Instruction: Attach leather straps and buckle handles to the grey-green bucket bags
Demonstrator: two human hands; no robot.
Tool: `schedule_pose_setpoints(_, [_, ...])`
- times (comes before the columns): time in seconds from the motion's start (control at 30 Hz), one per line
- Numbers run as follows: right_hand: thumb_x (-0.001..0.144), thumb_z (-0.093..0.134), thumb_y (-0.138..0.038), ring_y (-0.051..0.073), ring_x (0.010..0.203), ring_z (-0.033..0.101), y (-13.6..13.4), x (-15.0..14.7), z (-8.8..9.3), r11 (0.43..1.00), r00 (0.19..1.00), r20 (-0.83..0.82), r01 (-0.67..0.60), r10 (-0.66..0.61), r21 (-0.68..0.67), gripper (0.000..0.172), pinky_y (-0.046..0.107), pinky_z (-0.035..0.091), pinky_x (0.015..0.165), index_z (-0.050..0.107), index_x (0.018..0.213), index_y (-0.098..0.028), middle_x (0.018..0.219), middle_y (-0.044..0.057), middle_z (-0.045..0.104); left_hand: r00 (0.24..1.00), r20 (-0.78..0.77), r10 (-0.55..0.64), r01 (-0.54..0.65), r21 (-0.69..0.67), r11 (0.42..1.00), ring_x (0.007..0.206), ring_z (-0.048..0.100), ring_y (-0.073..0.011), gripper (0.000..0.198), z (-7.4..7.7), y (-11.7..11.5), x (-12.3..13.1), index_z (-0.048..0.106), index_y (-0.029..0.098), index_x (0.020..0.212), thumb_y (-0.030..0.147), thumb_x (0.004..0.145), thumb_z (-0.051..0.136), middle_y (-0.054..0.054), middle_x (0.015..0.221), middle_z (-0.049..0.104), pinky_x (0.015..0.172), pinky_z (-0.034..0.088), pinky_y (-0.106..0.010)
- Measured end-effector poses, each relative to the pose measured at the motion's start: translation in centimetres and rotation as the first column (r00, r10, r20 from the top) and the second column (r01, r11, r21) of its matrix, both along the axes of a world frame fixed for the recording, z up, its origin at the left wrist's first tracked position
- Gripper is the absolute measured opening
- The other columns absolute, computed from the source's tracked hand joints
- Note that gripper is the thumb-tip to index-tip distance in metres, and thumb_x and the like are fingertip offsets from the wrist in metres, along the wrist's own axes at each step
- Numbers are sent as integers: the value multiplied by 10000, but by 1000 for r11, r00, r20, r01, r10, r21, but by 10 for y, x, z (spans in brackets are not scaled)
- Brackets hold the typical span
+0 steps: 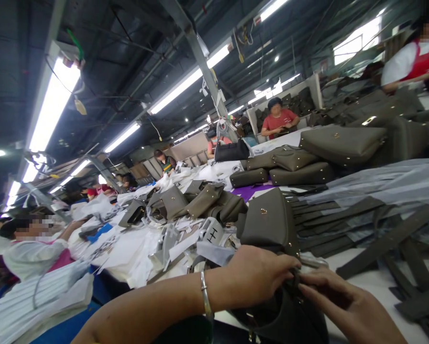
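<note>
One long surface (374, 298): white where bare, heavily loaded, runs from the foreground toward the back of the hall.
Tube lights (52, 102): lit, in rows overhead.
Co-workers: person in a red shirt (280, 119) across the surface; person in white sleeves (38, 253) at far left; person in a red apron (418, 62) at upper right.
Bag heap (343, 143): olive-grey, gold-toned studs, piled beyond the right hand.
Loose straps (390, 239): dark, flat, overlapping, right of the work.
Upright bag (266, 220): olive-grey, small gold-toned emblem, just beyond the hands.
Dark bag (300, 320): at bottom centre, near edge of the surface, between and below both hands; partly hidden.
Left hand (248, 274): fingers closed on a small dark part at the top of the dark bag; which part, too blurred to tell.
Right hand (346, 296): thumb and fingers pinching at the same spot, opposite side.
Purple sheet (250, 191): beneath bags, behind the upright bag.
Bracelet (204, 291): silver-toned, on left wrist.
</note>
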State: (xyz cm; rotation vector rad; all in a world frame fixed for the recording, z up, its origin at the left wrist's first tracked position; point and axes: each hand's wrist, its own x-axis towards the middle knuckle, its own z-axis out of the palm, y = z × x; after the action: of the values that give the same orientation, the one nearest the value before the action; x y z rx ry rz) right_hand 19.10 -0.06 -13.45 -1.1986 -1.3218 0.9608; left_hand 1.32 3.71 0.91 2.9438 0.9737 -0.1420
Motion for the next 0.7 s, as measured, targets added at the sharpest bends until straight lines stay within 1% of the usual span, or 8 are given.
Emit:
schedule_pose_setpoints(0.07, [681, 754, -530, 275, 817, 714, 1, 1, 3, 988, 992, -101, -94, 81, -126, 317, 305, 586, 701, 780, 809, -242, 865, 74, 761, 1000, 22, -5, 5, -13, 1000, 846, 710, -180, 262, -3, 1, -4, 574, 268, 1217, 288, 986, 453, -15, 934, 749, 617, 451, -240])
schedule_pose_setpoints(0.13, [669, 744, -560, 271, 737, 705, 2, 0, 4, 957, 971, -183, -192, 154, -216, 354, 309, 573, 618, 774, 775, -224, 788, 85, 755, 999, 41, -11, 12, -25, 1000, 863, 703, -174, 270, -7, 2, -7, 589, 270, 1217, 288, 986, 451, -21, 942, 745, 643, 460, -236])
schedule_pose_setpoints(0.27, [669, 716, -579, 220, 629, 654, 6, -3, 6, 942, 956, -257, -208, 140, -264, 379, 277, 508, 525, 757, 769, -215, 727, 76, 732, 998, 55, -7, 8, -18, 1000, 839, 690, -166, 270, -14, 3, -9, 619, 270, 1191, 284, 987, 443, -19, 910, 732, 645, 461, -236])
schedule_pose_setpoints(0.37, [693, 698, -555, 167, 545, 584, 11, 0, 8, 933, 956, -220, -249, 194, -261, 352, 242, 437, 464, 739, 765, -212, 670, 48, 693, 995, 97, -28, 32, -31, 999, 870, 690, -155, 261, -18, 5, -9, 627, 258, 1157, 376, 997, 458, -9, 930, 733, 684, 469, -230])
schedule_pose_setpoints(0.43, [704, 691, -525, 143, 511, 537, 15, 3, 11, 920, 950, -179, -295, 255, -257, 321, 229, 396, 442, 722, 732, -207, 624, 28, 656, 990, 132, -49, 55, -41, 998, 882, 693, -165, 363, -22, 7, -7, 641, 233, 1099, 534, 941, 512, -12, 934, 737, 690, 471, -231])
schedule_pose_setpoints(0.5, [716, 682, -475, 142, 536, 535, 16, 7, 15, 920, 950, -130, -307, 283, -244, 272, 228, 396, 463, 708, 710, -204, 630, 19, 649, 990, 134, -47, 51, -31, 998, 865, 696, -180, 427, -26, 7, -4, 656, 215, 1051, 596, 885, 560, -26, 926, 740, 674, 469, -239])
schedule_pose_setpoints(0.6, [720, 668, -379, 156, 608, 559, 14, 11, 23, 936, 962, -75, -274, 263, -222, 182, 240, 418, 533, 702, 721, -200, 662, 10, 658, 993, 114, -20, 20, -2, 1000, 825, 694, -189, 302, -30, 6, 0, 684, 217, 1010, 486, 898, 605, -35, 907, 743, 673, 467, -254])
schedule_pose_setpoints(0.7, [702, 659, -328, 146, 582, 533, 12, 16, 25, 932, 966, -61, -259, 252, -254, 145, 237, 388, 521, 687, 702, -186, 616, -7, 632, 991, 136, 3, -3, -4, 1000, 806, 693, -192, 243, -31, 7, 1, 710, 231, 1000, 428, 875, 641, -27, 888, 750, 697, 474, -268])
